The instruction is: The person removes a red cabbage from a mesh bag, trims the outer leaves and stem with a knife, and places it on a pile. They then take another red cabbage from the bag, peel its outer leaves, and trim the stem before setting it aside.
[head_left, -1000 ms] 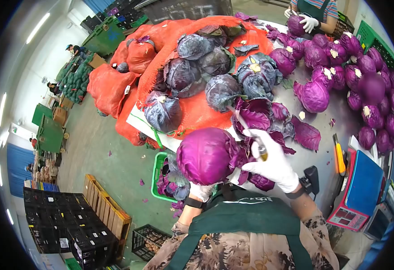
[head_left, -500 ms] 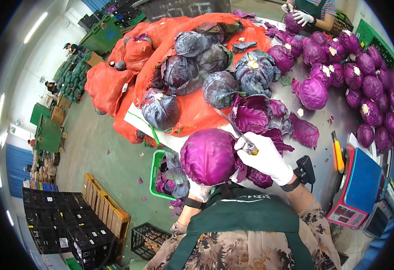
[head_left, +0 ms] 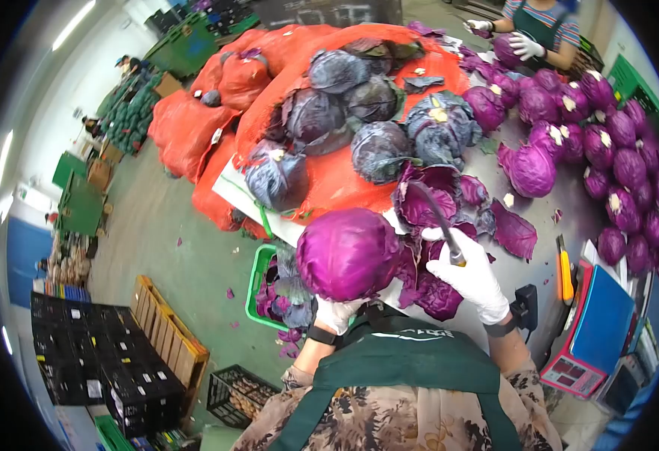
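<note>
A large purple cabbage (head_left: 348,254) rests on my left hand (head_left: 337,310), which is gloved in white and supports it from below; most of its fingers are under the cabbage. My right hand (head_left: 471,276), gloved too, holds a curved knife (head_left: 449,239) by its handle, a little to the right of the cabbage and apart from it. The blade points up and away from me, over loose purple leaves (head_left: 423,197). Beyond the cabbage, dark unpeeled cabbages (head_left: 380,150) lie on a red mesh sack (head_left: 337,188).
Peeled purple cabbages (head_left: 630,167) are heaped at the right. A yellow cutter (head_left: 565,275) lies near a red scale (head_left: 570,368) and a blue folder (head_left: 604,312). A green basket (head_left: 256,289) of leaves stands below left. Across the table, a co-worker (head_left: 543,30) handles a cabbage.
My right hand and the knife have moved away from the cabbage, to the right. The blade has swung more upright. The cabbage has tilted slightly on my left hand.
</note>
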The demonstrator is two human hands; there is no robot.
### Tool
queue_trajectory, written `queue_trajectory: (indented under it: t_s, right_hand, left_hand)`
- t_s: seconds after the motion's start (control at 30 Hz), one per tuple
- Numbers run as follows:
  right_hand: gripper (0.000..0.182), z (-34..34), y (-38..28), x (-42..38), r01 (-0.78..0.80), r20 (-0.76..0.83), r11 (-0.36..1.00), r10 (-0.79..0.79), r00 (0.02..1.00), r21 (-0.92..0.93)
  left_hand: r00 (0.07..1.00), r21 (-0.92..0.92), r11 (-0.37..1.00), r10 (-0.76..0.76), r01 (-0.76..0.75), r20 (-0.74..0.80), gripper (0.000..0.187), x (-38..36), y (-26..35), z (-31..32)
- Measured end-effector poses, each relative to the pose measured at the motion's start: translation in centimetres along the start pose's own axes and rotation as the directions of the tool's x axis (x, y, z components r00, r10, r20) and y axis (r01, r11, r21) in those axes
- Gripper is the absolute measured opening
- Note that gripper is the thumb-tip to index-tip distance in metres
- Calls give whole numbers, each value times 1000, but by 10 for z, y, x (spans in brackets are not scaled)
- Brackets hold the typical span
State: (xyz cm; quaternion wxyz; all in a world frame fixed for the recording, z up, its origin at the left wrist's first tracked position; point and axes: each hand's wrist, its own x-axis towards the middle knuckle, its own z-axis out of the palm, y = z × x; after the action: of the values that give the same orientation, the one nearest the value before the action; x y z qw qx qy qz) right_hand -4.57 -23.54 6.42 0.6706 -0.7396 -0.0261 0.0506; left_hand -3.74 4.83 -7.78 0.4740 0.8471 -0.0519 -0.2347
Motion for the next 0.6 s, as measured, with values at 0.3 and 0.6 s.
queue_trajectory:
  t_s: [0.3, 0.6]
  right_hand:
    - [66, -4, 61, 40, 48, -27, 844, -39, 999, 534]
    - [43, 20, 70, -25, -291, 104, 484, 378, 920, 825]
  left_hand:
    - [948, -967, 234, 273, 101, 165, 89, -13, 118, -8]
    - [760, -405, 668, 640, -624, -114, 135, 10, 136, -29]
